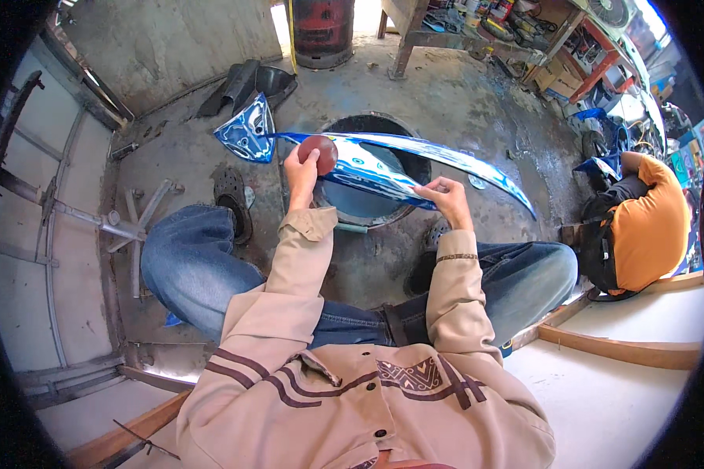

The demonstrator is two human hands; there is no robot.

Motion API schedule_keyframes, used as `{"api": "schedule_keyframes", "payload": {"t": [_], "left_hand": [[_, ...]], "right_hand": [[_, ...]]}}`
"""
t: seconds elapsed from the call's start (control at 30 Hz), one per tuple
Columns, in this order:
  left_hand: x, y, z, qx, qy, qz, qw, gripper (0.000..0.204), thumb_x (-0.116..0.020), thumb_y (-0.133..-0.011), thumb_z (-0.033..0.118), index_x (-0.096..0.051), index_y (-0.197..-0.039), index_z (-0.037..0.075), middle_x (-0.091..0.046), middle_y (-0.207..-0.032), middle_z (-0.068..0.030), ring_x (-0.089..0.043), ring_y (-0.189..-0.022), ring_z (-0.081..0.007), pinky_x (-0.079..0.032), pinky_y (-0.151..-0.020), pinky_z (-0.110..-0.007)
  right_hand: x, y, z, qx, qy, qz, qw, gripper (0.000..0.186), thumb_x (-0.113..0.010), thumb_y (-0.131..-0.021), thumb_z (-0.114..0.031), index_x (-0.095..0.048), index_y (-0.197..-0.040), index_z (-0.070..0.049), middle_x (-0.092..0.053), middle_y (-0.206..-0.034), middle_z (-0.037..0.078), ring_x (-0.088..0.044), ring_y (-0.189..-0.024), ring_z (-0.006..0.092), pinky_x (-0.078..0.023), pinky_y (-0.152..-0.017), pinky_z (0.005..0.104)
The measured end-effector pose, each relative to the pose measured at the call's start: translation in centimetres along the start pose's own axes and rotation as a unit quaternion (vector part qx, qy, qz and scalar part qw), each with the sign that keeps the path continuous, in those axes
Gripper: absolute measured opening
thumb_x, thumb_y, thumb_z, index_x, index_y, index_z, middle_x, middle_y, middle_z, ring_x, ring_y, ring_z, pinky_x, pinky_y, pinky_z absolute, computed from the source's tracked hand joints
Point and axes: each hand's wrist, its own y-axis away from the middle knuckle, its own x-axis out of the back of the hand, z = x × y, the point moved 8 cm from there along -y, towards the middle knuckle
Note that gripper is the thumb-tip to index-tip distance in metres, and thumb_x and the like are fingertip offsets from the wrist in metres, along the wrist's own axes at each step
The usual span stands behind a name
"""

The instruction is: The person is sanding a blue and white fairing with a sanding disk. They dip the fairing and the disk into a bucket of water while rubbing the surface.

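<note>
Blue panel (pixel 374 173), any lettering illegible

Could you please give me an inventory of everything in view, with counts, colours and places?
glossy curved panelling: piece count unclear, blue and white, over the tub
disc: one, reddish brown, in the left hand
tub: one, black, on the floor
metal drum: one, red and dark, top centre
workbench: one, brownish, cluttered, top right
cardboard box: one, brown, below the bench
metal stand: one, grey, left
co-worker: one, orange shirt, right
clogs: two, dark, on the person's feet
left hand: one, tan sleeve, centre
right hand: one, tan sleeve, at the panelling's edge
</note>
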Motion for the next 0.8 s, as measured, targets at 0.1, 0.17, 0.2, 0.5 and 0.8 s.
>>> {"api": "schedule_keyframes", "payload": {"t": [0.1,0.17,0.2,0.5,0.8], "left_hand": [[-0.3,0.7,1.1,-0.001,0.007,0.010,1.000,0.033,-0.077,-0.096,0.009,-0.073,-0.128,0.000,-0.079,-0.120,-0.0107,-0.074,-0.105,-0.0189,-0.057,-0.094,-0.034],[-0.3,1.2,1.8,-0.003,-0.007,0.022,1.000,0.034,-0.077,-0.096,0.009,-0.073,-0.129,0.000,-0.078,-0.120,-0.0109,-0.075,-0.105,-0.0190,-0.057,-0.095,-0.034],[-0.3,1.6,2.1,-0.001,0.016,0.023,1.000,0.035,-0.077,-0.096,0.009,-0.073,-0.129,0.000,-0.078,-0.120,-0.0108,-0.074,-0.105,-0.0187,-0.057,-0.094,-0.034],[0.7,1.8,0.8,-0.029,0.084,0.011,0.996,0.027,-0.074,-0.098,0.007,-0.075,-0.123,-0.002,-0.079,-0.115,-0.0097,-0.074,-0.101,-0.0171,-0.059,-0.090,-0.033],[0.4,2.1,-0.3,0.019,0.126,-0.004,0.992,0.034,-0.074,-0.101,0.007,-0.072,-0.133,-0.002,-0.077,-0.125,-0.0092,-0.074,-0.109,-0.0172,-0.057,-0.097,-0.033]], "right_hand": [[-0.7,0.6,0.4,-0.001,0.108,-0.026,0.994,0.036,-0.099,-0.074,-0.036,-0.079,-0.080,-0.006,-0.072,-0.074,0.000,-0.062,-0.071,0.0103,-0.047,-0.066,0.0275],[-1.5,0.8,0.4,-0.015,0.084,-0.057,0.995,0.036,-0.098,-0.074,-0.036,-0.080,-0.082,-0.006,-0.072,-0.076,0.001,-0.064,-0.074,0.0116,-0.049,-0.070,0.0280],[-1.7,0.7,1.1,-0.023,0.081,-0.068,0.994,0.036,-0.098,-0.075,-0.036,-0.082,-0.086,-0.005,-0.073,-0.079,0.003,-0.064,-0.074,0.0123,-0.050,-0.071,0.0289],[-3.1,0.9,0.5,0.002,0.187,0.017,0.982,0.059,-0.097,-0.073,-0.052,-0.083,-0.100,-0.002,-0.078,-0.097,0.011,-0.071,-0.091,0.0207,-0.056,-0.084,0.0358],[-2.4,0.1,1.5,-0.067,0.123,-0.044,0.989,0.080,-0.098,-0.067,-0.061,-0.080,-0.117,-0.001,-0.077,-0.112,0.019,-0.074,-0.105,0.0296,-0.057,-0.095,0.0409]]}}
